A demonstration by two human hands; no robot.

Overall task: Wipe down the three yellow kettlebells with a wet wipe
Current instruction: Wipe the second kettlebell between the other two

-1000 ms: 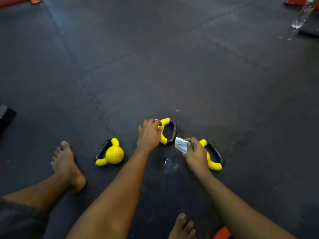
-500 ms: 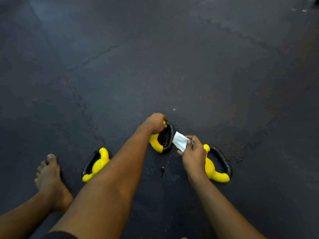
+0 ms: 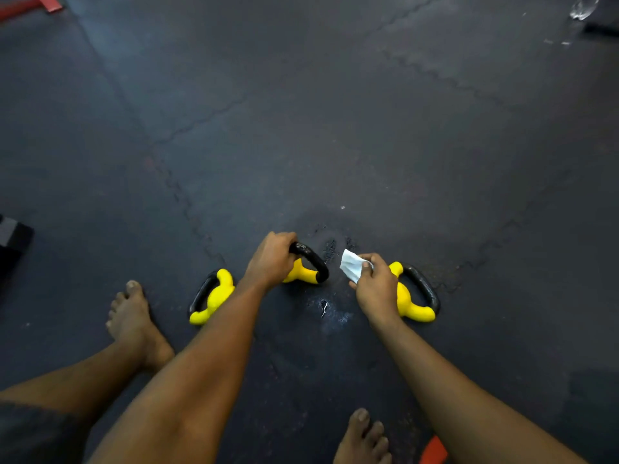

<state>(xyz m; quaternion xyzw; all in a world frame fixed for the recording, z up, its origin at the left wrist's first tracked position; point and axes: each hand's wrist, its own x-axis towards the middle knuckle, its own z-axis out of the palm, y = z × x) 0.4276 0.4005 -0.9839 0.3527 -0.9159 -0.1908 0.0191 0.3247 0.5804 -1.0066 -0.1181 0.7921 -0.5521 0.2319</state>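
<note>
Three small yellow kettlebells are seen from above, set in a row on a dark rubber floor point(image 3: 335, 128) in front of a seated person.

The middle kettlebell point(image 3: 301, 274) is gripped by the left hand point(image 3: 271, 259), with the fingers curled round its black handle. A white wipe point(image 3: 351, 266) is pinched between the thumb and fingertips of the right hand point(image 3: 376, 289). It is held just right of that handle and is not touching it. The right kettlebell point(image 3: 413, 303) is partly hidden behind the right hand. The left kettlebell point(image 3: 214, 296) lies untouched beside the left forearm.

The kettlebells are judged dense and rigid, with a smooth coating likely to turn slippery once wet. The handle loop is judged the surest hold, so the body can be turned under the wipe. The wipe looks soft, limp and light, and is best kept bunched.

A bare left foot point(image 3: 134, 323) rests near the left kettlebell, and a right foot point(image 3: 363, 437) is seen at the bottom edge. A scuffed patch point(image 3: 326, 308) marks the floor between the hands. A clear bottle point(image 3: 582, 6) stands far off.

Nothing lies between the wipe and the middle kettlebell. Part of that kettlebell is covered by the gripping hand itself.
</note>
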